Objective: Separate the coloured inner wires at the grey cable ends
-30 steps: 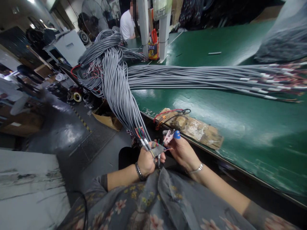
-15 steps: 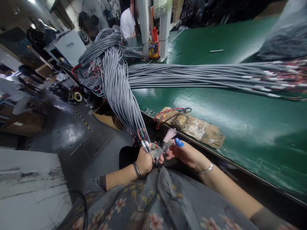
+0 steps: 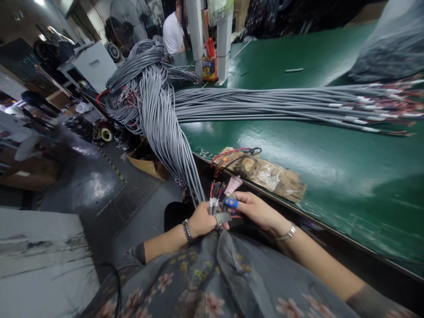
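Note:
My left hand point(image 3: 206, 219) is closed around several grey cable ends, with a grey wrap on its thumb. White bands and stripped coloured wires point(image 3: 217, 189) stick up above that grip. Just to the right, my right hand point(image 3: 247, 205) has its thumb, in a blue cover point(image 3: 231, 203), bent against its fingers at these wires. What it pinches is hidden. A pale pink, flared piece point(image 3: 233, 184) stands up at its fingertips; I cannot tell whether it is worn or held. From the pile behind, a thick bundle of grey cables point(image 3: 165, 119) runs down toward my left hand.
More grey cables point(image 3: 258, 104) lie along the green table point(image 3: 347, 163). A worn wooden board point(image 3: 268, 176) with red and black leads sits at its near edge. Behind are white posts point(image 3: 223, 53), a person in a white shirt point(image 3: 172, 33) and a plastic bag point(image 3: 391, 48). An open carton point(image 3: 145, 163) stands below.
My right thumb has folded in from outstretched to pinching at the wires. The coloured wire ends now stand together above my left hand, turned to the right of where they were.

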A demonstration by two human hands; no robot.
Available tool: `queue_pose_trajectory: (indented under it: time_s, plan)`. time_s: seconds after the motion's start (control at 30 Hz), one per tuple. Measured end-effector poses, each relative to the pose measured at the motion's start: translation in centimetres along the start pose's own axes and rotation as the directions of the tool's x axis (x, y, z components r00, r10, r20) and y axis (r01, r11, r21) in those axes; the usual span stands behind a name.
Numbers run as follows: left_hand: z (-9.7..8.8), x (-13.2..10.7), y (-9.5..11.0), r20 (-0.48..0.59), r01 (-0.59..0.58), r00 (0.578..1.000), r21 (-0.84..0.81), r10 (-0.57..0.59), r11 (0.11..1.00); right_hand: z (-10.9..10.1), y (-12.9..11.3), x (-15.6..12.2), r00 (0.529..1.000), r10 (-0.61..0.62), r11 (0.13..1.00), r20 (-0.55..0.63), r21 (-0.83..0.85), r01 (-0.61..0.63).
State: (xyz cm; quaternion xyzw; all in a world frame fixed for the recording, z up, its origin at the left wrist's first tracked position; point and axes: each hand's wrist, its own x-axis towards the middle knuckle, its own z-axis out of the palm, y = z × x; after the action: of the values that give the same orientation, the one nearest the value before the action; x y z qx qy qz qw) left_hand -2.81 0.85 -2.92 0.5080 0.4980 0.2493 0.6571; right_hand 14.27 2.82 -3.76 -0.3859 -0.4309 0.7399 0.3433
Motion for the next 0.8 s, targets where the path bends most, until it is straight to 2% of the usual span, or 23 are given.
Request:
queue_pose_trajectory:
  time_s: [0.1, 0.2, 0.33, 0.5, 0.57, 0.73, 0.8]
  plan:
    - [0.4, 0.1, 0.1, -0.123, 0.023, 0.991, -0.169, -0.044, 0.985, -0.6, 0.2, -0.5, 1.0, 0.009, 0.995, -0.026, 0.104, -0.006]
    - [0.8, 0.3, 0.1, -0.197, -0.002, 0.979, -0.235, -0.045, 0.972, -0.4, 0.6, -1.1, 0.999, -0.008, 0.995, -0.037, 0.104, 0.012]
    - [0.8, 0.3, 0.0, -0.164, -0.017, 0.986, -0.219, -0.019, 0.976, 1.2, 1.0, -1.2, 0.989, -0.06, 0.989, -0.138, 0.129, 0.079]
    - [0.5, 0.2, 0.1, -0.056, 0.011, 0.998, -0.152, -0.02, 0.988, 2.5, 0.9, -0.5, 0.999, -0.047, 0.987, -0.024, 0.154, 0.05]
    - [0.5, 0.2, -0.1, -0.079, 0.005, 0.997, -0.176, -0.019, 0.984, 2.4, 0.9, -0.2, 0.999, -0.027, 0.989, -0.032, 0.148, 0.031]
    - [0.5, 0.2, -0.5, -0.175, -0.017, 0.984, -0.299, -0.038, 0.954, 1.8, 1.3, 0.1, 0.976, -0.047, 0.996, -0.211, 0.066, 0.062]
    - [0.6, 0.2, -0.5, -0.189, -0.021, 0.981, -0.326, -0.044, 0.945, 1.8, 1.3, -0.1, 0.973, -0.04, 0.997, -0.229, 0.061, 0.056]
